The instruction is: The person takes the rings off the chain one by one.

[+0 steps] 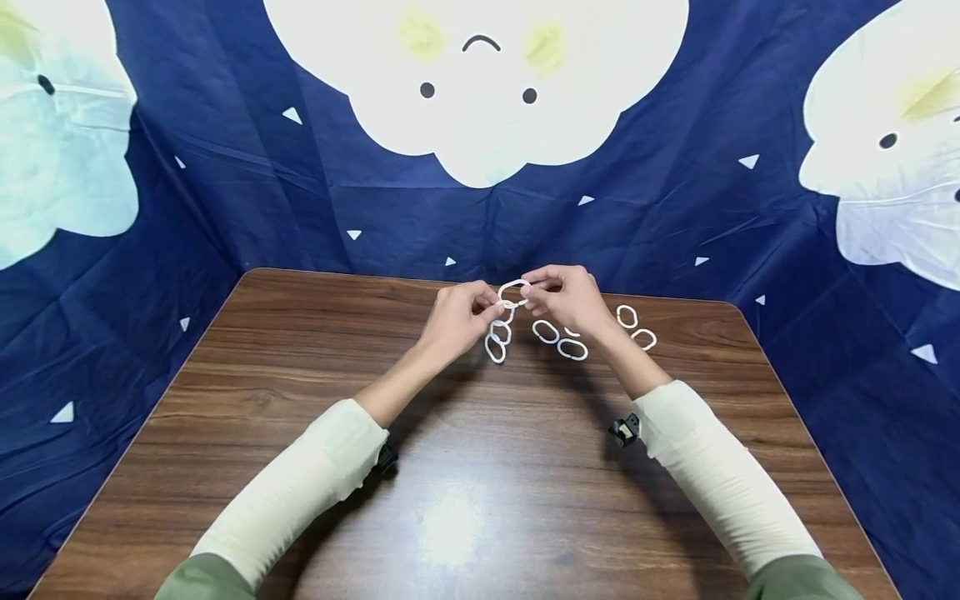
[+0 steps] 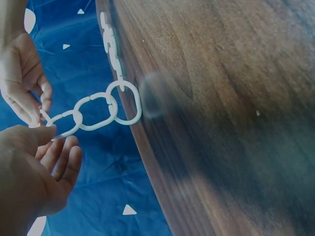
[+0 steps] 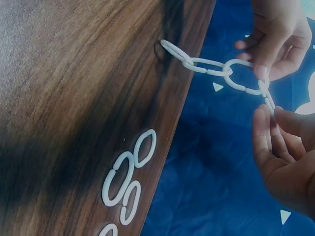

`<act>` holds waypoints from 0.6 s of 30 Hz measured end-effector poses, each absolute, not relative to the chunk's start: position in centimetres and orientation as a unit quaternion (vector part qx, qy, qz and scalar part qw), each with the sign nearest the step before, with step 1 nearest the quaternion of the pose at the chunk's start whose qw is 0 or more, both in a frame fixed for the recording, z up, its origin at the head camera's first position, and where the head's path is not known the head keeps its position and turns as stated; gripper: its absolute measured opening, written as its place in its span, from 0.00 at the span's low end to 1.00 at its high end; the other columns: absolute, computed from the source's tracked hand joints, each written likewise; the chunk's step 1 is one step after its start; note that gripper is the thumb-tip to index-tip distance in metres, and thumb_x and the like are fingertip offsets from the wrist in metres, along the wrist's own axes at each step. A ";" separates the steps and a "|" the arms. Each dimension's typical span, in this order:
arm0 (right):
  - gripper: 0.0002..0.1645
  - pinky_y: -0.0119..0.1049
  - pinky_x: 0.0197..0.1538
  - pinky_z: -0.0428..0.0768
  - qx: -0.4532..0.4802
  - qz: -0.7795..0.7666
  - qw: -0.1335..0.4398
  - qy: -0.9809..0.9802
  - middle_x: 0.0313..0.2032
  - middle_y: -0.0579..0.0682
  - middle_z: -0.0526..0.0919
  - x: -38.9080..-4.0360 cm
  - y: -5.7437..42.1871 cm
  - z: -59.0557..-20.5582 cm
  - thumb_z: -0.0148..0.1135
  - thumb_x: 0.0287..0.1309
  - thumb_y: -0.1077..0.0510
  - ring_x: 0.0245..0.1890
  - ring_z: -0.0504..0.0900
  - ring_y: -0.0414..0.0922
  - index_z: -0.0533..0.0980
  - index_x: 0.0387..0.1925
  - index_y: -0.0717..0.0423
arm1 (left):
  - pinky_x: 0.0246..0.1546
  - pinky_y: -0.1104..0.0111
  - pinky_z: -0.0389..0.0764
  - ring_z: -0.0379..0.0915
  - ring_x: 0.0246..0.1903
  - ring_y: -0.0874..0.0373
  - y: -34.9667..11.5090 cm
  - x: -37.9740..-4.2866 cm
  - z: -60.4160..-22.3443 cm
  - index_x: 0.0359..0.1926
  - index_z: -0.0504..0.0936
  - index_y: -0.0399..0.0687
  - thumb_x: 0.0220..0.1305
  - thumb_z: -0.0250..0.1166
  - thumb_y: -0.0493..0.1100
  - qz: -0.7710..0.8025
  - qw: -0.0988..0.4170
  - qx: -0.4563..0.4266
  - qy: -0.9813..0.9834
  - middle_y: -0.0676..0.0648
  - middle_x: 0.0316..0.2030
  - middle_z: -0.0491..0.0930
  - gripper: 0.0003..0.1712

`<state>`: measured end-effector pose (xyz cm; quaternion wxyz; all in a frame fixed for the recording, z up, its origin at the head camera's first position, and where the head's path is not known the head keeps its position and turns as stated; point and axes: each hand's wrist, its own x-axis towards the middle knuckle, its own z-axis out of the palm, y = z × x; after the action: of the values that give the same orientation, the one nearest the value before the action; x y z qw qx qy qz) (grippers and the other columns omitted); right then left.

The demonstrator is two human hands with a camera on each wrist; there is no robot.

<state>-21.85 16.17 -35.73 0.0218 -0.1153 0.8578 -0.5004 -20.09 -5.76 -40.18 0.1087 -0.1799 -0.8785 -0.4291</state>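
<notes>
A chain of white oval plastic links (image 3: 209,62) hangs between my two hands, its lower end down by the table. My left hand (image 1: 456,318) pinches the chain between thumb and fingertips, near the joint of its top links. To its right, my right hand (image 1: 572,300) pinches the topmost link (image 1: 514,282) by its right side. Seen from the left wrist, both hands meet at one end of the chain, and the linked ovals (image 2: 96,128) stretch away toward the table edge. The fingertips partly cover the top link in both wrist views.
Several loose white links (image 1: 573,358) lie on the brown wooden table (image 1: 480,433) below and beside the right hand, one partly hidden by it. Two more links (image 1: 643,331) lie farther right. Behind the table hangs a dark blue cloth (image 1: 420,217) with white clouds and triangles.
</notes>
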 end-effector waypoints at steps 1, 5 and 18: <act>0.17 0.55 0.49 0.94 -0.113 -0.503 0.023 0.857 0.38 0.63 0.95 -21.8 16.1 -35.8 0.74 0.75 0.62 0.34 0.96 0.52 0.88 0.58 0.68 | 0.45 0.60 0.88 0.89 0.38 0.53 -5.8 -20.1 -40.1 0.43 0.91 0.43 0.74 0.76 0.40 -0.430 0.109 -0.181 -0.878 0.46 0.38 0.94 0.04; 0.15 0.51 0.47 0.95 -0.107 -0.515 0.029 0.850 0.36 0.63 0.95 -21.8 16.1 -36.1 0.74 0.75 0.62 0.29 0.93 0.41 0.88 0.56 0.69 | 0.45 0.61 0.87 0.88 0.38 0.53 -5.8 -20.1 -40.0 0.42 0.91 0.42 0.74 0.76 0.39 -0.436 0.112 -0.184 -0.874 0.45 0.37 0.93 0.04; 0.13 0.51 0.46 0.95 -0.086 -0.552 0.027 0.829 0.36 0.65 0.95 -21.8 15.8 -37.1 0.72 0.75 0.64 0.29 0.94 0.43 0.88 0.52 0.72 | 0.46 0.60 0.86 0.86 0.39 0.51 -5.4 -20.0 -39.5 0.43 0.91 0.41 0.75 0.75 0.37 -0.436 0.119 -0.191 -0.871 0.44 0.38 0.93 0.03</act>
<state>-21.79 15.85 -37.07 0.0274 -0.0859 0.8289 -0.5520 -19.96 -5.41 -39.49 0.1190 -0.1908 -0.8715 -0.4358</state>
